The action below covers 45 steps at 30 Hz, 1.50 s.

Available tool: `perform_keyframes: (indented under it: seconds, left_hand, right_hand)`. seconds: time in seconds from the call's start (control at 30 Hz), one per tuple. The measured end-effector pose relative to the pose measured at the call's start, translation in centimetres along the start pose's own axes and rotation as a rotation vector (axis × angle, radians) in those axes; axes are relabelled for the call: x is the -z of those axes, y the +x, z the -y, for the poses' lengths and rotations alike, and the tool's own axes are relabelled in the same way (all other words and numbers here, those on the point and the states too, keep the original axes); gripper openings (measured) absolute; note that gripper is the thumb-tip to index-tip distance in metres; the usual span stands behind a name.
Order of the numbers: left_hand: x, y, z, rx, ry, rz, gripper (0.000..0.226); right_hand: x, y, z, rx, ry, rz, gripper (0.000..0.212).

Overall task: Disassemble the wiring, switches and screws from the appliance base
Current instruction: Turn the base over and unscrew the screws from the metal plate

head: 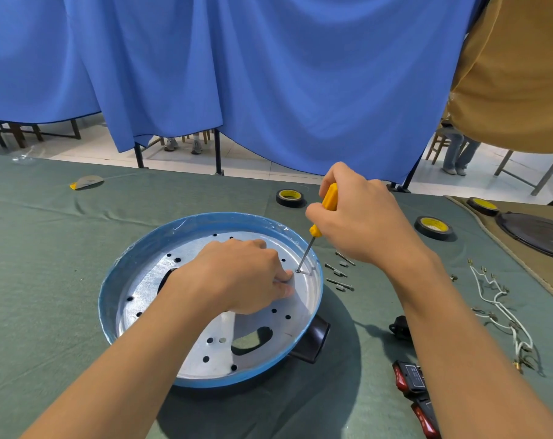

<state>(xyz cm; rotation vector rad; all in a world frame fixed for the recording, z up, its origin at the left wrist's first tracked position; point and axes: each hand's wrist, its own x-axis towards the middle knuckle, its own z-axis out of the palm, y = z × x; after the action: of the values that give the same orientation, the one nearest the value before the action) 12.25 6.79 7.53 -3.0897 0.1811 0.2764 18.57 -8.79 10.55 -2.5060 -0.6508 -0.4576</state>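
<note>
While the right hand (360,217) closes round the yellow-handled screwdriver (319,223), keep it square in the screw (298,271), left hand (246,275) curled shut, steadying the round blue-rimmed metal base (205,229).

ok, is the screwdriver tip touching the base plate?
Touching. In the head view the screwdriver, gripped in the right hand, has its tip planted on a screw in the silver base plate, beside the left hand's fingers.

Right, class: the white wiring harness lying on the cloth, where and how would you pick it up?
Probably pinch the white wiring harness at its middle, where the strands run together, coming straight down from above. It lies flat and loose on the green cloth, and its ends carry small metal terminals, so a central grip likely lifts everything together.
</note>
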Motion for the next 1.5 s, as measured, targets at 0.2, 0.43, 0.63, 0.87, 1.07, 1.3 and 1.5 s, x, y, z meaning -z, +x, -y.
perform_keyframes:
  seconds: [0.2, 0.43, 0.63, 0.87, 1.07, 1.3, 1.5]
  left_hand:
    - [-0.11, 0.0, 0.04, 0.004, 0.001, -0.009, 0.047]
    - [-0.12, 0.11, 0.0, 0.003, 0.005, 0.0, 0.047]
    - [-0.16, 0.06, 0.03, -0.001, 0.002, 0.006, 0.046]
    - [-0.11, 0.08, 0.0, -0.008, 0.013, 0.003, 0.045]
    - [-0.21, 0.13, 0.07, -0.006, 0.001, -0.001, 0.046]
    - [-0.34, 0.1, 0.1, -0.004, 0.004, -0.006, 0.044]
    - [-0.45, 0.17, 0.23, -0.005, 0.002, -0.02, 0.045]
  right_hand:
    - [0.23, 0.06, 0.07, -0.047, -0.021, 0.003, 0.029]
    - [0.09, -0.25, 0.49, -0.026, 0.02, 0.026, 0.037]
    - [0.43, -0.25, 0.37, -0.022, 0.028, 0.049, 0.018]
    - [0.43, -0.43, 0.39, -0.011, 0.001, 0.004, 0.021]
    - [0.6, -0.66, 0.64, -0.029, -0.023, 0.023, 0.048]
    - [0.55, -0.66, 0.38, -0.056, 0.009, 0.046, 0.033]
    - [0.62, -0.6, 0.32, -0.027, 0.036, 0.03, 0.016]
